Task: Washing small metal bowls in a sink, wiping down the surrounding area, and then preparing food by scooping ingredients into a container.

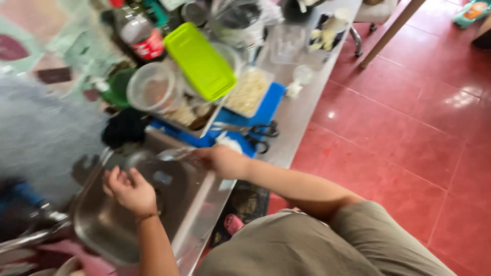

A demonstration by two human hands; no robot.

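Observation:
My left hand hovers over the steel sink, fingers loosely curled, with nothing clearly in it. My right hand reaches over the sink's right rim and grips a clear glassy item, blurred by motion. The sink basin lies below both hands. A tap juts in from the lower left.
A blue board on the counter carries a tray of pale food and black scissors. A lime green lid, a clear round tub, a dark bottle and clear containers crowd behind. Red tiled floor at right.

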